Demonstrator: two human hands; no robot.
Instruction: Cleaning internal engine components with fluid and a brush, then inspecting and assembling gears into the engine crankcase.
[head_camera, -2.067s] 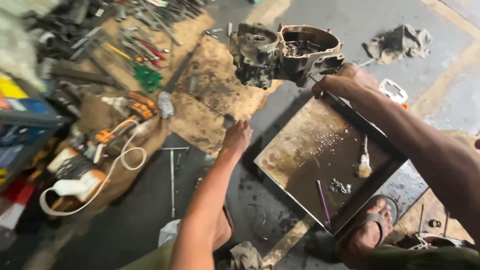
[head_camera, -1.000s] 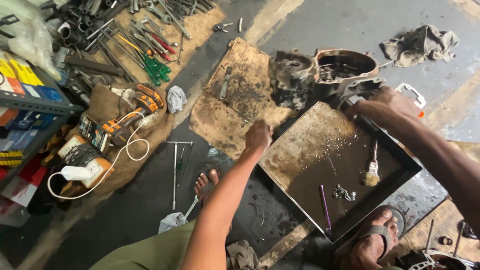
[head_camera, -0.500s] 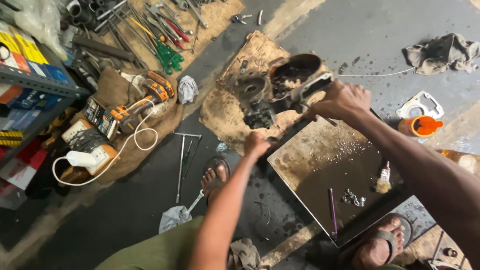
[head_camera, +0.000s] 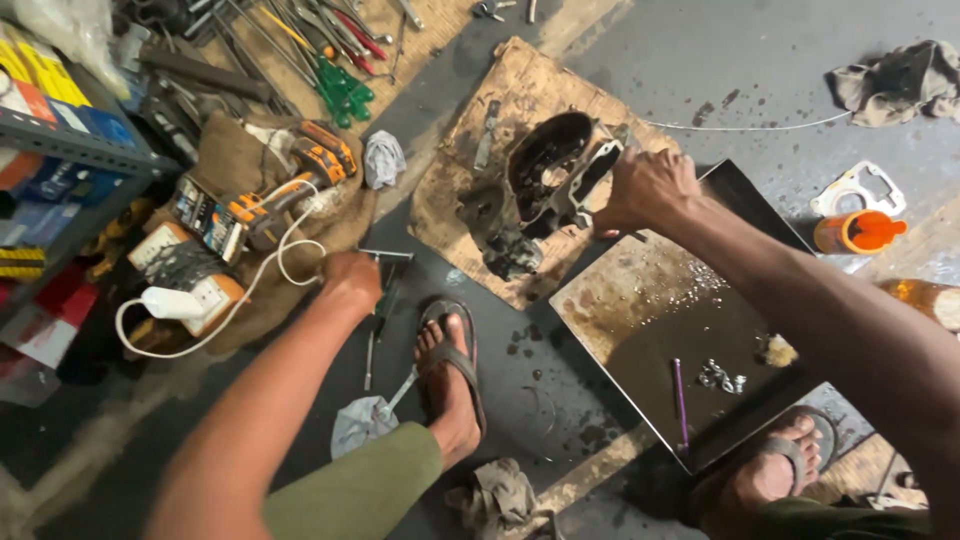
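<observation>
My right hand (head_camera: 645, 190) grips the rim of a greasy, dark engine casing (head_camera: 540, 185), which sits tilted on a stained cardboard sheet (head_camera: 500, 90). My left hand (head_camera: 350, 280) is low on the floor at the left end of a T-handle wrench (head_camera: 382, 262). Only the back of that hand shows, so its fingers are hidden. Right of the casing lies a dark metal tray (head_camera: 650, 300) with dirty liquid, a thin purple-handled brush (head_camera: 680, 400) and a few small bolts (head_camera: 720, 378).
An orange power drill (head_camera: 290, 195) and a white cable lie on sacking at left, beside a metal shelf (head_camera: 60, 140). Several hand tools (head_camera: 300, 40) are piled at the top. An orange bottle (head_camera: 858, 232), rags (head_camera: 900, 80) and my sandalled feet (head_camera: 450, 380) are nearby.
My right hand has carried the engine casing from above the tray leftward and down onto the cardboard. My left hand has moved left to the T-handle wrench.
</observation>
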